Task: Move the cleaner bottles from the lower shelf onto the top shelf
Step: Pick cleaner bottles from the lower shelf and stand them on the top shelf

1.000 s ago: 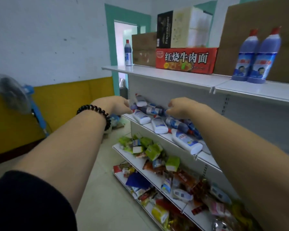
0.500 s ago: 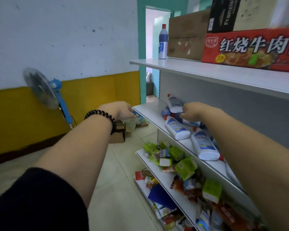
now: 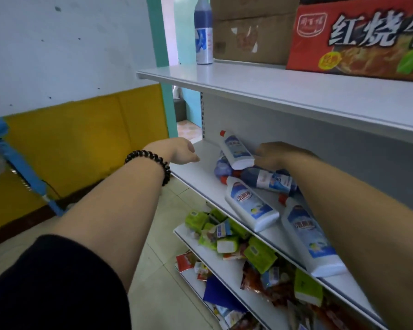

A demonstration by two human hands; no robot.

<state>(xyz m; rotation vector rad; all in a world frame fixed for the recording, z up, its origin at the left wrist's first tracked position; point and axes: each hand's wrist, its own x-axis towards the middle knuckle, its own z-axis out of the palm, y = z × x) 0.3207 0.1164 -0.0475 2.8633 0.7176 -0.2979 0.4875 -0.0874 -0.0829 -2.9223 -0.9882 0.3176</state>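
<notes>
Several cleaner bottles lie in a heap on the lower shelf (image 3: 196, 173). A white bottle with a red cap (image 3: 235, 148) leans on a dark blue bottle (image 3: 270, 181), and two more white bottles (image 3: 250, 206) (image 3: 310, 239) lie nearer the front edge. My right hand (image 3: 275, 156) reaches in over the blue bottle, fingers spread, its tips touching the base of the leaning white bottle. My left hand (image 3: 179, 151), with a black bead bracelet on its wrist, hovers over the bare left end of that shelf and holds nothing. One blue bottle (image 3: 203, 34) stands upright on the top shelf (image 3: 260, 89).
A cardboard box (image 3: 248, 32) and a red noodle carton (image 3: 358, 36) fill the back of the top shelf. Snack packets (image 3: 224, 236) crowd the shelves below. A blue fan (image 3: 22, 167) stands by the yellow wall on the left.
The view has swung left and closer to the shelf. Both hands have reached further in, my right hand now against the leaning white bottle, my left over the shelf's left end.
</notes>
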